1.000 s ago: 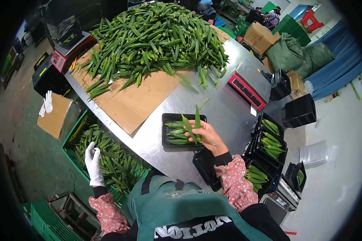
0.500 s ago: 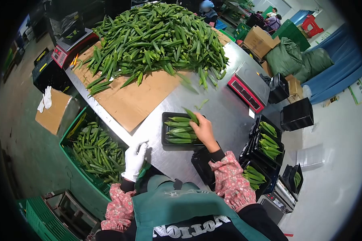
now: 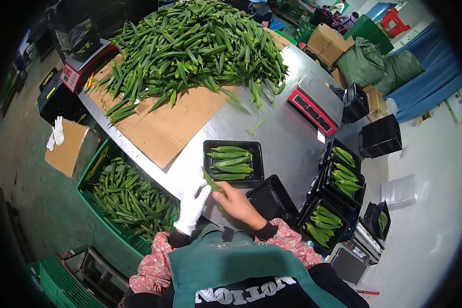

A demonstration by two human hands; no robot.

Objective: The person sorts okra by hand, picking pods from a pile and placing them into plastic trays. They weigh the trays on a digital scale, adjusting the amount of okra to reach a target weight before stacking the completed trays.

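Note:
My right hand (image 3: 234, 201), bare, pinches a single okra pod (image 3: 210, 180) just in front of the black tray. Close beside it, my left hand (image 3: 192, 208) wears a white glove, its fingers apart near the pod; whether it touches the pod is unclear. Several okra pods lie side by side in the black tray (image 3: 258, 161). An empty black tray (image 3: 272, 197) rests tilted behind my right wrist. A big heap of okra (image 3: 195, 51) covers the far part of the table.
Cardboard (image 3: 164, 123) lies under the heap on the metal table (image 3: 287, 133). A red scale (image 3: 313, 105) stands at the right, near filled trays (image 3: 344, 177). A green crate (image 3: 95, 164) of okra is at the lower left. People are in the background.
My right hand has moved from above the tray down and left with the pod, meeting my left hand, which shifted right and lower. The tray's pods are now uncovered.

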